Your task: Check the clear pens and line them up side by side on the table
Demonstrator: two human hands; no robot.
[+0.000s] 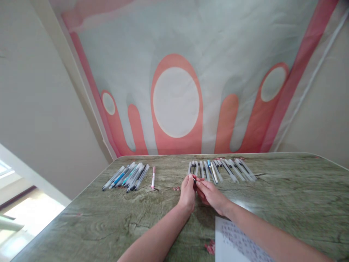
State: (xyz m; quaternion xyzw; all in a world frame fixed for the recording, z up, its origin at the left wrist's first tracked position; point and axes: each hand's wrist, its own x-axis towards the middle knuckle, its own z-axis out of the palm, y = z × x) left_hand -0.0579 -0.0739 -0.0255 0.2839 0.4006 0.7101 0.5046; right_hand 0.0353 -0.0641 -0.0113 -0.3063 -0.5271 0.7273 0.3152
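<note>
My left hand and my right hand meet over the green marbled table, fingers pinched together on a small pen between them. Just beyond them lies a row of several pens, side by side. A second group of several pens lies to the left, with a single pink pen beside it.
A sheet of printed paper lies under my right forearm near the table's front edge. A small pink scrap sits beside it and another near my left hand. A pink and grey banner hangs behind the table.
</note>
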